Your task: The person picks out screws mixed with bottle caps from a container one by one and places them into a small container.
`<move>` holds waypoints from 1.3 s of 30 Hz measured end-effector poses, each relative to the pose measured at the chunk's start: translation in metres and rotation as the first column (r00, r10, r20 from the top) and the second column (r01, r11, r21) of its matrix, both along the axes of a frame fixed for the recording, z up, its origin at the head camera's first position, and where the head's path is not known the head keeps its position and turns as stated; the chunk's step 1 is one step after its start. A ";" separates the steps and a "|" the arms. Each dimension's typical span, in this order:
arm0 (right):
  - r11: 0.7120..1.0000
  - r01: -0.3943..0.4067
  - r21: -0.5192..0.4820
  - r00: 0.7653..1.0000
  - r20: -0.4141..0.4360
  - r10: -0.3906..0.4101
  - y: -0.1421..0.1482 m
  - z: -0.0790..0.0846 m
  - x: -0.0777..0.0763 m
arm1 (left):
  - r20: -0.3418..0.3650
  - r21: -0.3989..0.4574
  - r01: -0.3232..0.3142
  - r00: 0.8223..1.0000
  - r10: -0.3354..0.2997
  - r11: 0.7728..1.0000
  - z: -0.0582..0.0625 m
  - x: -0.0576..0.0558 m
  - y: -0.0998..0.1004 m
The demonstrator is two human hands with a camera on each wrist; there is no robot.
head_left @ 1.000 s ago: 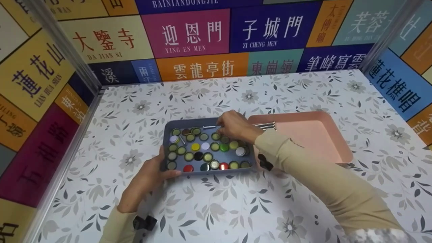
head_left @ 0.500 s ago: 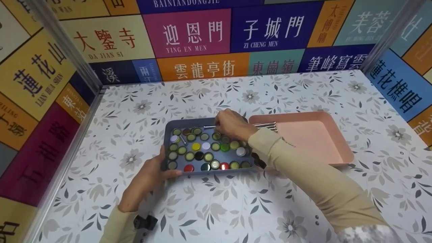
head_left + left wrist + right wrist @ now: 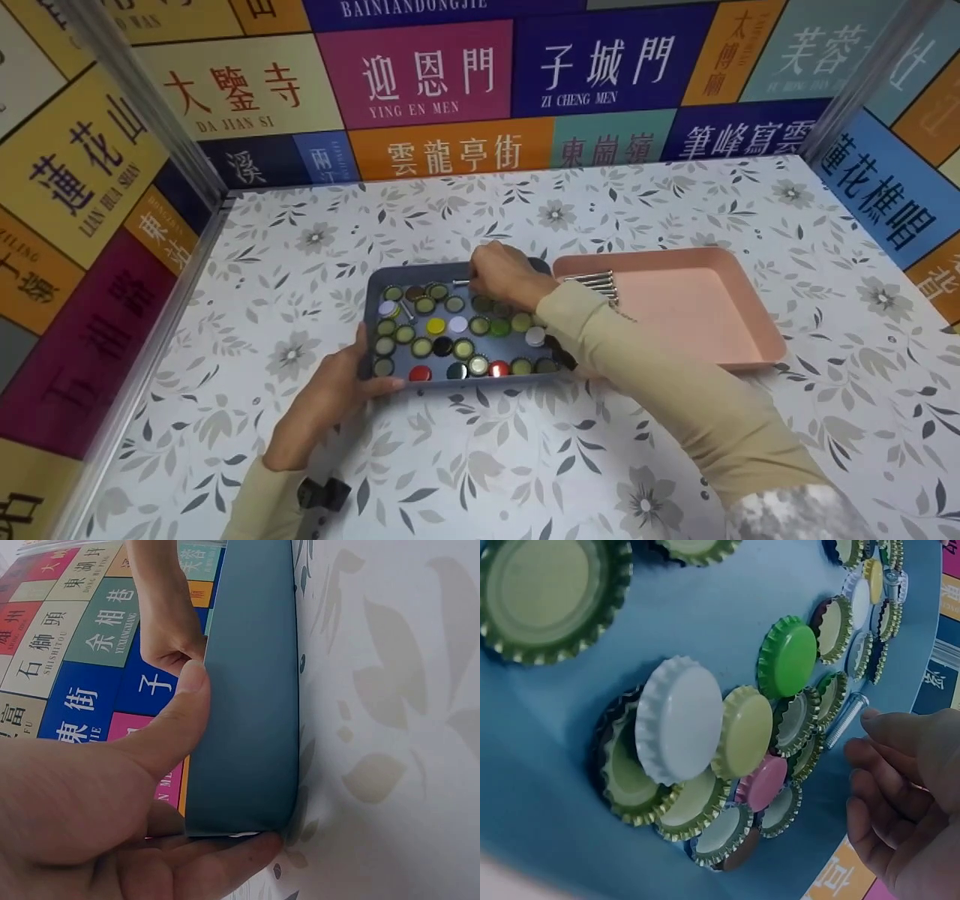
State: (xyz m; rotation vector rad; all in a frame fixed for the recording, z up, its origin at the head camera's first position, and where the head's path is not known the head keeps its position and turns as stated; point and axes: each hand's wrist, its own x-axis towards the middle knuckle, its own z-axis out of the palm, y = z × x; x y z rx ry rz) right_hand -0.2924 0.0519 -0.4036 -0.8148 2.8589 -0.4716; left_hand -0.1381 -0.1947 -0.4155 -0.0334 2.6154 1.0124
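Observation:
A blue-grey tray (image 3: 465,384) stands on the table, with many bottle caps (image 3: 679,720) scattered in it. My left hand (image 3: 337,382) grips its near left corner, thumb (image 3: 184,716) at the rim and fingers at the outer wall. My right hand (image 3: 506,274) is over the far side of the tray. In the right wrist view, a silver screw (image 3: 846,720) lies against the far wall, right at my right thumb and forefinger tips, which stand apart. The other right fingers are loosely curled. Another small screw (image 3: 406,309) lies among the caps at the left.
A pink tray (image 3: 697,322) stands directly right of the blue-grey one. Several silver screws (image 3: 604,285) lie at its left side, partly behind my right sleeve (image 3: 660,375). Walls with printed signs (image 3: 427,82) rise behind the flowered table (image 3: 480,457).
My right hand has shifted a little left along the tray's far side, covering more of the screw there. More screws in the pink tray show now. My left hand keeps its grip.

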 end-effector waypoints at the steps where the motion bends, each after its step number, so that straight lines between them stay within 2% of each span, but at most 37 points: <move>1: 1.000 -0.001 0.005 1.000 -0.004 0.001 -0.001 -0.001 0.000 | 0.000 -0.001 0.001 1.000 -0.001 1.000 0.001 0.000 0.000; 13: 0.998 0.064 0.009 0.998 0.009 -0.064 -0.005 -0.001 -0.007 | 0.002 0.006 -0.020 1.000 0.020 1.000 0.000 0.000 0.000; 23: 0.993 0.028 0.115 0.999 -0.035 -0.024 -0.006 -0.004 -0.005 | 0.010 0.025 -0.027 1.000 0.026 0.999 -0.002 0.000 0.001; 30: 0.990 0.048 0.129 0.996 -0.074 -0.039 -0.009 -0.005 -0.006 | 0.016 -0.015 -0.014 1.000 0.014 1.000 -0.001 -0.001 0.001; 39: 0.990 0.039 0.135 0.995 -0.101 -0.026 -0.008 -0.010 -0.006 | 0.025 -0.010 -0.025 0.999 0.026 1.000 -0.002 -0.002 0.002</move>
